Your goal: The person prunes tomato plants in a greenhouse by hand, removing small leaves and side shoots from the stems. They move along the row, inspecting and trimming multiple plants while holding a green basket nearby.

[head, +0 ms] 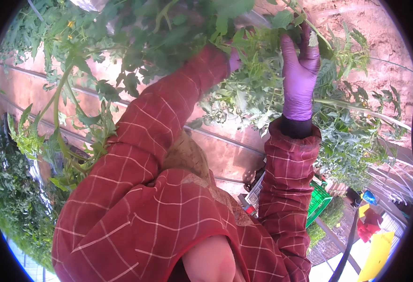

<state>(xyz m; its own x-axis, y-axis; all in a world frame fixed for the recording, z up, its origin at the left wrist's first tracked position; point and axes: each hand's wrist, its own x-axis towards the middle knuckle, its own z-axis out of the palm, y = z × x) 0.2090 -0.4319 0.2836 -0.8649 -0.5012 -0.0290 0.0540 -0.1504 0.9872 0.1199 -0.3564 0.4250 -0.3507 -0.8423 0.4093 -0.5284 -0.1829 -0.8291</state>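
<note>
Purple gloves cover both of my hands. My left hand [234, 60] reaches into dense tomato foliage [178, 38]; only a strip near the wrist shows, and leaves hide the fingers. Farther right, my right hand [301, 77] is raised among leaves, its thumb and fingers spread around a leafy part of the plant. A green leaf [282, 19] covers part of its fingertips, so a grip cannot be made out. A thin green stem [317, 30] runs slantwise past these fingers. Pale green shoots [259, 67] hang between the two hands.
Thick bent vines [59, 102] rise at the left. Metal rails or pipes [224, 141] cross the pale ground. A green plastic crate [319, 201] stands beyond my right sleeve, near a grey crate [255, 192]. Yellow sheets [377, 255] hang at the lower right.
</note>
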